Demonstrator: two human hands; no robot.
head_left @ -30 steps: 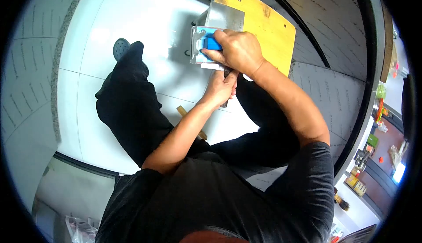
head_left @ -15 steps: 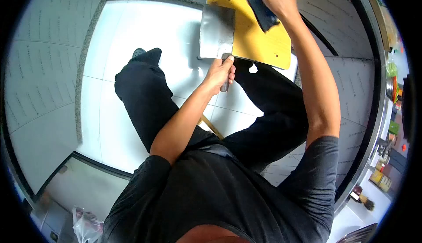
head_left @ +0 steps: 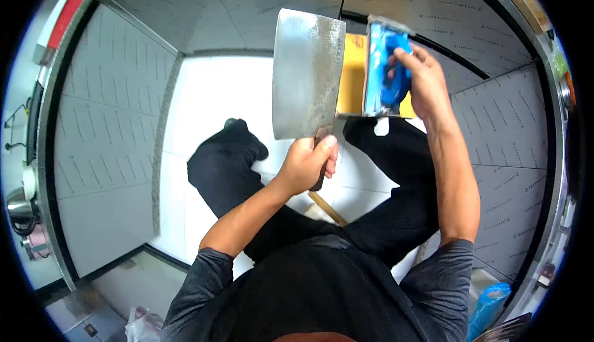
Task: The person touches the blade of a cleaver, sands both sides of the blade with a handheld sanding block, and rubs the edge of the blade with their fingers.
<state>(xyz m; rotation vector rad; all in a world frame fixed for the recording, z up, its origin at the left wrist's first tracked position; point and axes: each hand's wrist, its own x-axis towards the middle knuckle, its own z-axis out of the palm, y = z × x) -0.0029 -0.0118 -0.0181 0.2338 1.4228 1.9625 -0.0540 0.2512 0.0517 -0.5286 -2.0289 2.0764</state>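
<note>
My left hand (head_left: 309,162) is wrapped round the dark handle of a wide cleaver (head_left: 306,76), whose blade stands raised above the fist, with darker marks along its right side. To the right of the blade, my right hand (head_left: 422,76) grips the blue handle of a flat sanding block (head_left: 382,73), which is held on edge and apart from the cleaver. Behind both lies a yellow board (head_left: 352,76), partly hidden by the block and the blade.
White floor tiles (head_left: 210,94) lie below, with a wooden stick (head_left: 328,208) between my legs. Grey panelled walls surround the floor. A plastic bag (head_left: 143,326) is at the lower left, and a blue bag (head_left: 489,311) at the lower right.
The cleaver has come up off the yellow board, closer to the camera. My right hand first lifted the block off the blade to the upper right, then brought it down beside the blade.
</note>
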